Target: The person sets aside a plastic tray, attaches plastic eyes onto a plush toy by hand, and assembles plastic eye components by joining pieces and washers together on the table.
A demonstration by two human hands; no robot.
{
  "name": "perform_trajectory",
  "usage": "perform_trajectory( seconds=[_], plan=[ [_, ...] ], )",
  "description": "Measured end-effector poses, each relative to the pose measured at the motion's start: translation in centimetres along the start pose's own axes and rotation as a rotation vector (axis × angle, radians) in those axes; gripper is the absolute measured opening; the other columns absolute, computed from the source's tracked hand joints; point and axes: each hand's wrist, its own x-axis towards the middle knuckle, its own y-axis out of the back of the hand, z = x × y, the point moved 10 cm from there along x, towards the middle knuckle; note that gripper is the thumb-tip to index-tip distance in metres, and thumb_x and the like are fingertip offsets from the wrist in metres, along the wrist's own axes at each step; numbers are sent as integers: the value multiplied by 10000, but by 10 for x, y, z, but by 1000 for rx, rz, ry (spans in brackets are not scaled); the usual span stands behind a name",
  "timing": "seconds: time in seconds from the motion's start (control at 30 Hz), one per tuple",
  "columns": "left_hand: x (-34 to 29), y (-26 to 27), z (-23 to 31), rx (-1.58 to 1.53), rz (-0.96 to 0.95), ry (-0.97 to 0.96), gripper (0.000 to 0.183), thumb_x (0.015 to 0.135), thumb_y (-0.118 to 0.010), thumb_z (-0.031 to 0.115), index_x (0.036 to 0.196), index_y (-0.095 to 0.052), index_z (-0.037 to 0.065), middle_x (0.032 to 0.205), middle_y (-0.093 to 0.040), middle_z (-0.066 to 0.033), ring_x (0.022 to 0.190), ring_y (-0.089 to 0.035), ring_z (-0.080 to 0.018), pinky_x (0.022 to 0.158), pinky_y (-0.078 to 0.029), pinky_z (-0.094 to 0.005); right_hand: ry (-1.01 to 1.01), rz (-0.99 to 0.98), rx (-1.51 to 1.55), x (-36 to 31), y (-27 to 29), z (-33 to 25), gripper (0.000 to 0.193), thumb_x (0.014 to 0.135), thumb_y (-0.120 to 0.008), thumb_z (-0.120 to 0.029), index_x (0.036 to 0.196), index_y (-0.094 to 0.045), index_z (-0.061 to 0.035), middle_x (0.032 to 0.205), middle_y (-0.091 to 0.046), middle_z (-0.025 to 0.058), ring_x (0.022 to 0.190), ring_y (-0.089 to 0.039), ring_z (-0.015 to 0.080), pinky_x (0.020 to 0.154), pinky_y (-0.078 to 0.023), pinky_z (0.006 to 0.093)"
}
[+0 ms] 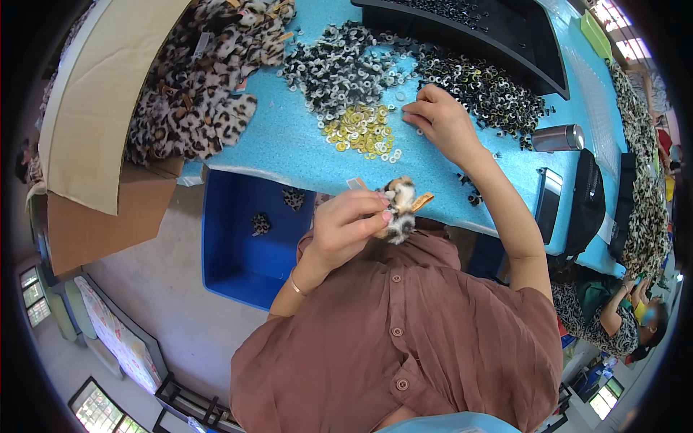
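Observation:
My left hand (348, 225) grips a small furry plush piece (401, 202) in white, tan and black, just past the table's front edge. An orange tag (423, 202) sticks out from the fur. Over the blue table cover, my right hand (446, 124) has thumb and fingers brought together in a pinch; anything between the fingertips is too small to make out. Close to its fingertips lies a heap of yellow and white rings (359, 131). Behind that spread white and grey rings mixed with black parts (336, 68). Small black parts (494, 90) are piled beyond my right hand.
Leopard-print plush pieces (191, 94) fill the left side beside a cardboard box (108, 224). Below stands a blue bin (242, 256). A black tray (538, 54) is at the back. To the right are a metal cup (556, 138), a black bag (586, 202) and another person (606, 325).

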Motion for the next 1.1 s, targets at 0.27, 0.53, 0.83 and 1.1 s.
perform_trajectory(
  seconds=[0.27,0.53,0.83,1.1],
  plan=[
    [4,10,9,55,76,-29,243,642,-772,36,866,-690,84,898,-635,-34,768,-624,-204,616,-514,-297,44,-101,655,-29,45,-100,225,806,-662,11,1023,-714,-19,868,-712,107,768,-678,206,686,-525,296],
    [6,11,19,27,144,-9,259,635,-788,21,861,-699,111,854,-571,-4,733,-565,-175,602,-481,-287,11,-51,852,-59,31,-97,224,791,-675,18,1010,-716,-6,918,-719,112,838,-670,220,742,-522,310],
    [0,5,14,-75,163,54,266,655,-773,-22,876,-679,92,834,-539,-23,741,-532,-176,640,-442,-279,90,-123,976,-71,35,-102,329,780,-676,3,1108,-667,8,1002,-687,120,926,-634,234,814,-487,325],
    [-38,-41,-29,-912,332,551,251,786,-695,-44,723,-487,83,861,-468,-17,779,-452,-104,715,-389,-243,-196,150,1300,-110,-5,-84,338,654,-744,29,984,-677,3,923,-662,76,857,-586,188,780,-440,307]
  ],
)
